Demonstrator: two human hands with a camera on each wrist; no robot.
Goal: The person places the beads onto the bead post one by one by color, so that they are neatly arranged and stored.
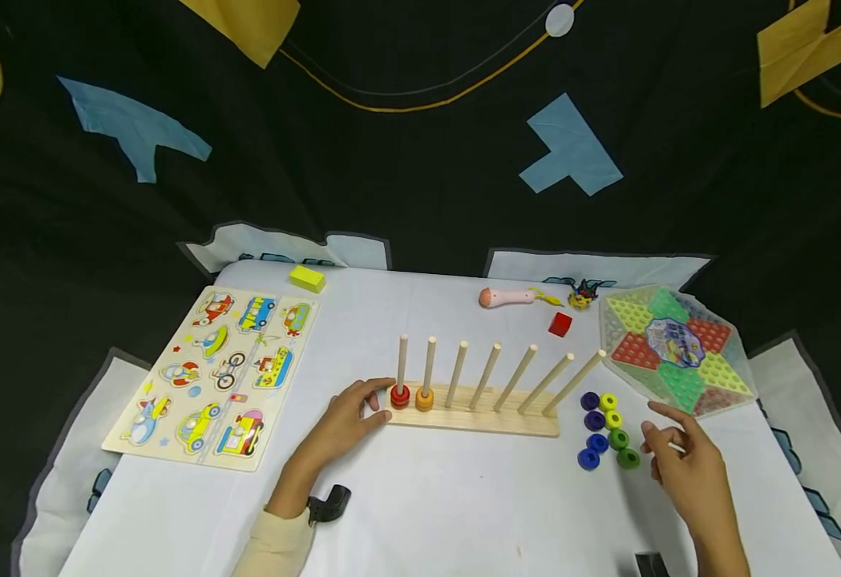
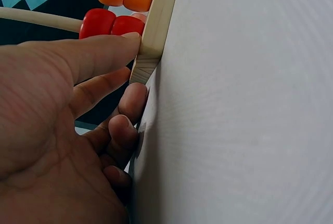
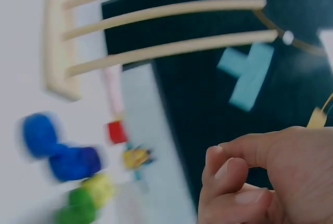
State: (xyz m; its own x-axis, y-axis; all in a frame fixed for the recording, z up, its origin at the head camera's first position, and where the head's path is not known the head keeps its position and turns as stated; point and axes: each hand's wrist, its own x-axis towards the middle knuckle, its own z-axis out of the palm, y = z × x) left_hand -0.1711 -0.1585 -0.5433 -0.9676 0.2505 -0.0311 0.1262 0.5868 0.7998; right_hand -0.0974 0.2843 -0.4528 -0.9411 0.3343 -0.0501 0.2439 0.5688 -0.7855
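A wooden peg stand [image 1: 474,418] with several upright pegs sits mid-table. Two red beads [image 1: 400,396] are stacked on its leftmost peg and two orange beads [image 1: 424,399] on the peg beside it. My left hand [image 1: 348,418] grips the stand's left end, with a fingertip right by the red beads in the left wrist view. Off the stand's right end lie purple beads [image 1: 594,421], blue beads [image 1: 589,458], yellow beads [image 1: 612,419] and green beads [image 1: 628,458], two of each. My right hand [image 1: 687,465] hovers just right of them, fingers loosely bent, holding nothing visible.
At left lies a picture puzzle board [image 1: 211,377], with a yellow block [image 1: 308,279] behind it. A hexagonal star-patterned game board [image 1: 673,353] is at back right. Near it are a red cube [image 1: 560,324], a pink-handled object [image 1: 507,297] and a small yellow figure [image 1: 582,295].
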